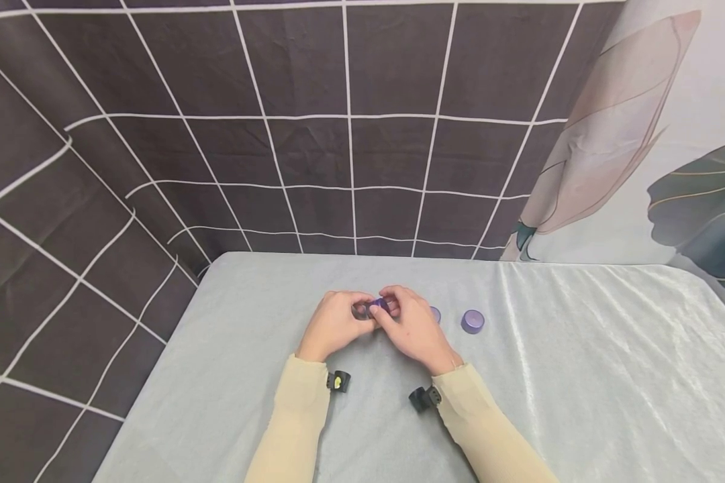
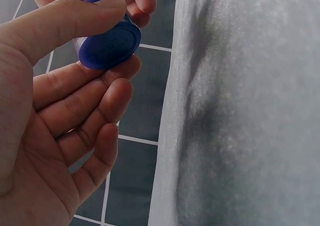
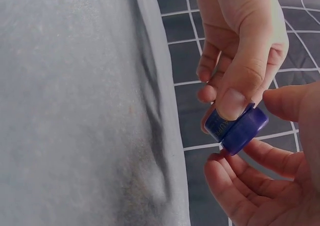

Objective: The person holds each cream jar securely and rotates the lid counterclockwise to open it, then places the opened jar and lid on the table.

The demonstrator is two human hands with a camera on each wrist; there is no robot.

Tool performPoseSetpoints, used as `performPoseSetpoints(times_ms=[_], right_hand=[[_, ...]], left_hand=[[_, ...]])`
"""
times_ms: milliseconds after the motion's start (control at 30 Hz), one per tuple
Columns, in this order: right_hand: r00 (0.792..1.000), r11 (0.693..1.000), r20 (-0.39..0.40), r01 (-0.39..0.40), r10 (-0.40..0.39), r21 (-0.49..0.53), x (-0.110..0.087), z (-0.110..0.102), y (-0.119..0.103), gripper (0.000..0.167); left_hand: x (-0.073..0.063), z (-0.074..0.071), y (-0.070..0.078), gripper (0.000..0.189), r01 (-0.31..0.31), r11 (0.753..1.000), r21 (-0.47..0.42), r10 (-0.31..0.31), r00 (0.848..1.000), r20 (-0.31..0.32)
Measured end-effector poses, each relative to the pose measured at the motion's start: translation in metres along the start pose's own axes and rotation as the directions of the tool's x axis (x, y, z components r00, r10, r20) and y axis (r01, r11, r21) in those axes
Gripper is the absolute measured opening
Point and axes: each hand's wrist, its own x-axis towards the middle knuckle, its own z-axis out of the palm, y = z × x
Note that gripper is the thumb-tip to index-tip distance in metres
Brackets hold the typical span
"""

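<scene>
A small blue-purple cosmetic jar (image 3: 218,127) with lettering on its side is held between the two hands, tilted, above the bed-like surface. My left hand (image 2: 65,85) pinches it, thumb across its side and fingers beneath; the jar's flat round end (image 2: 111,46) faces the left wrist camera. The purple lid (image 3: 246,131) is on the jar. Around that lid my right hand (image 1: 413,330) curls its fingers; in the right wrist view its thumb is close beside the lid's edge. The hands partly hide the jar in the head view.
To the right of the hands lies a round purple container (image 1: 472,321). Another purple piece (image 1: 436,314) is partly hidden behind the right hand. The pale cloth surface (image 1: 580,376) meets a dark, white-gridded curtain (image 1: 393,154) at the back and left.
</scene>
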Motion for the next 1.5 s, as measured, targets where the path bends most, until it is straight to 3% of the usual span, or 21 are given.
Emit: performPoseSetpoints(times_ms=[1500], right_hand=[[1.000,0.999,0.021,-0.010,0.009,0.031,0.0008,-0.0007,-0.0001,0.025]], left_hand=[[-0.0013,-0.0018,-0.0009,0.028,-0.009,1.000,-0.024,0.009,1.000,-0.009]])
